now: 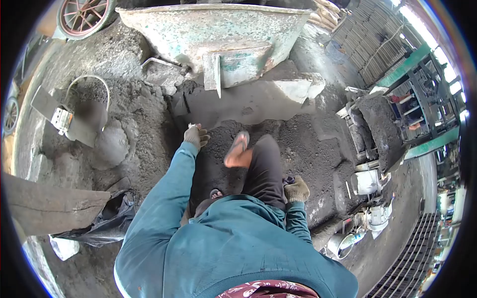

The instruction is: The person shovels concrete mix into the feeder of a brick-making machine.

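Observation:
My left hand (197, 137), in a tan work glove, reaches forward over the dark soil with its fingers curled. A small pale bit shows at its fingertips, too small to name. Beside my right thigh, my right hand (297, 189), also gloved, is closed; something small and dark shows at its front, and I cannot make out what it is. My foot in a sandal (238, 146) is lifted over the loose dark soil (308, 154). Ahead of me stands a large worn metal trough (213, 30) with flaking pale green paint.
A pit edge with a grey sunken floor (238, 102) lies in front. At left are a mound of soil (144, 114), a curved hose (92, 77) and a wooden beam (54, 203). Machinery with a motor (377, 218) stands at right. A spoked wheel (85, 15) is at upper left.

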Available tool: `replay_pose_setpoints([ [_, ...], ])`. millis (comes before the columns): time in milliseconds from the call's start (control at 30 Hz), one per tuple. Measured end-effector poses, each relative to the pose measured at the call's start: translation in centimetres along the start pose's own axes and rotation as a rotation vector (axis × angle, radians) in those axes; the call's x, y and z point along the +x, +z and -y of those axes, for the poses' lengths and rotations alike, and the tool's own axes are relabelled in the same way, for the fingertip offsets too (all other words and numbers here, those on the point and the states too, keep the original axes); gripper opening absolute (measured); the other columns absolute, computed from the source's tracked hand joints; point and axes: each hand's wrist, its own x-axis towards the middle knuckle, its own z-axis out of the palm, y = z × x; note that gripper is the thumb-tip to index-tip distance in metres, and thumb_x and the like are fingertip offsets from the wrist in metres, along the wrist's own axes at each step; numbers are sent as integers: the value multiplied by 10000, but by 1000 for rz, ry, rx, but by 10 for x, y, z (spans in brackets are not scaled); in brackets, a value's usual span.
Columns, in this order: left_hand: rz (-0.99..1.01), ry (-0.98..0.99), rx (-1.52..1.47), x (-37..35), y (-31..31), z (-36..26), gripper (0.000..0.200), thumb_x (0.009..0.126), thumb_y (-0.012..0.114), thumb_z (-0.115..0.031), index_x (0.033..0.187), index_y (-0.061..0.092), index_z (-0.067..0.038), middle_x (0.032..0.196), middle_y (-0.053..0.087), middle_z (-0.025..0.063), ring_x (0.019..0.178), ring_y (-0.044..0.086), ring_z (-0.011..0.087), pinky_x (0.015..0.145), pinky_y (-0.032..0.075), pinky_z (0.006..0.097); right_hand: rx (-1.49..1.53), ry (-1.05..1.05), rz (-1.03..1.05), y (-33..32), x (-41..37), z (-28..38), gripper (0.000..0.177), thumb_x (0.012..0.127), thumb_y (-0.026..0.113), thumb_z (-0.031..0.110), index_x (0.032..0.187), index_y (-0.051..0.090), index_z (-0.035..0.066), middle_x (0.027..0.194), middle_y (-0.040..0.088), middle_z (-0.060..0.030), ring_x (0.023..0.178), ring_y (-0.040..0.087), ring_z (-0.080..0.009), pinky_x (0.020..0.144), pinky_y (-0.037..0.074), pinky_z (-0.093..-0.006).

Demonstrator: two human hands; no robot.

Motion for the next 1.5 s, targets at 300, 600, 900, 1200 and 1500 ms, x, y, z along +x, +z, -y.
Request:
replay_pose_setpoints([
  [300,-235,969,-28,-36,-90,-132,340,894,764,-146,1195,655,-30,931,678,23,827,632,130,729,523,287,-2,-108,112,-38,74,91,321,783,647,353,972,695,98,971,703,-220,965,664,-432,793,513,-479],
  [600,-1732,921,995,-255,-116,-291,447,764,800,-322,1170,676,-185,1087,658,111,1019,591,295,905,471,441,-58,-234,56,-26,183,154,225,818,599,220,902,686,30,950,716,-197,911,687,-405,788,534,-445],
  [900,-1854,775,1499,-250,-194,-312,438,765,705,-416,1172,650,-262,1047,611,61,1040,584,304,817,484,461,-123,-271,61,-30,214,194,257,832,598,244,943,705,38,974,716,-205,951,692,-405,805,547,-427],
  [1200,-1878,746,1736,-250,-194,-319,490,726,748,-334,1178,606,-205,1145,613,34,1059,585,267,863,485,424,-82,-219,44,-35,255,216,296,831,620,278,999,737,66,1002,727,-202,957,699,-409,816,571,-442],
  [1500,-1860,729,1724,-241,-217,-330,416,765,670,-311,1171,672,-220,1184,642,44,1121,574,269,902,451,404,-65,-185,22,-29,281,228,283,837,614,294,985,733,85,987,727,-197,941,701,-408,816,564,-470],
])
